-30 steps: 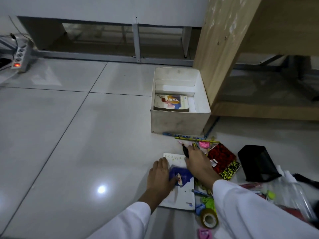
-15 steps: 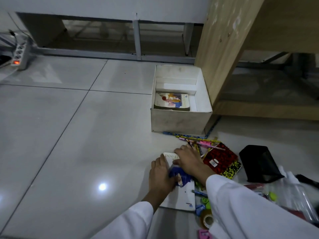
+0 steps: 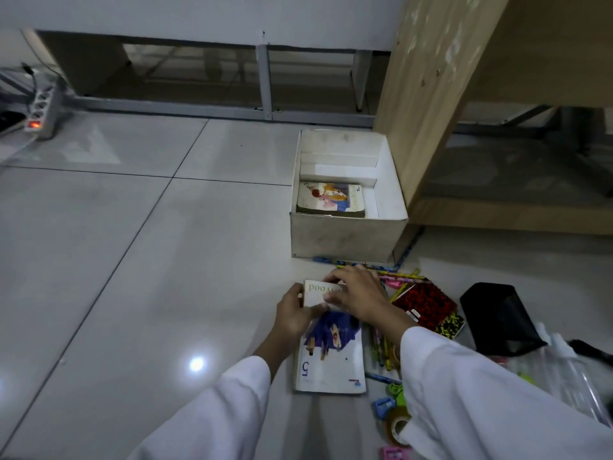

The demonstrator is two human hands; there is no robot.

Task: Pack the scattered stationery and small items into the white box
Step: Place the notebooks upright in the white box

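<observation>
Hands, left [image 3: 295, 313] and right [image 3: 356, 293], grip white book [image 3: 331, 356] on floor.

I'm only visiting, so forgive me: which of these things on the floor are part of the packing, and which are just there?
Part of the job: white box; book under both hands; pencils; red notebook; tape roll; blue sharpener.

Just there: power strip; wooden desk leg.

Open-topped white cardboard box [image 3: 345, 239]: approach from left over bare grey tiled floor [image 3: 132, 260]; wooden desk panel [image 3: 428, 94] blocks right side; coloured pencils [image 3: 398, 277] litter front.
</observation>
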